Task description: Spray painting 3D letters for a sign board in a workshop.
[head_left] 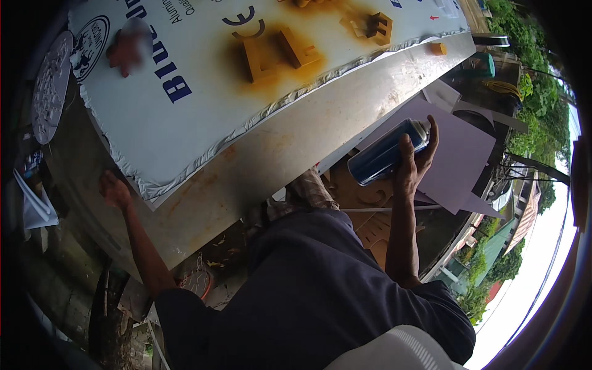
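Observation:
My right hand [412,154] is wrapped round a blue spray can [383,155], held tilted beyond the near side of the table, with a fingertip up by its nozzle. My left hand [116,190] rests on the metal table [246,157] beside the near left corner of a printed white sheet [185,132]. Its fingers look loosely bent and hold nothing. On the sheet stand yellow-orange letter-shaped blocks, among them one block [258,60], another [297,48] and a third [379,28] with dark inner faces. Orange overspray surrounds them.
A small yellow block [438,49] sits at the table's right edge. Farther left are a blurred reddish object [126,52] and a whitish oval piece [50,89]. Pale purple boards [453,148] and brown cut-out boards [357,188] lie past the table's near side.

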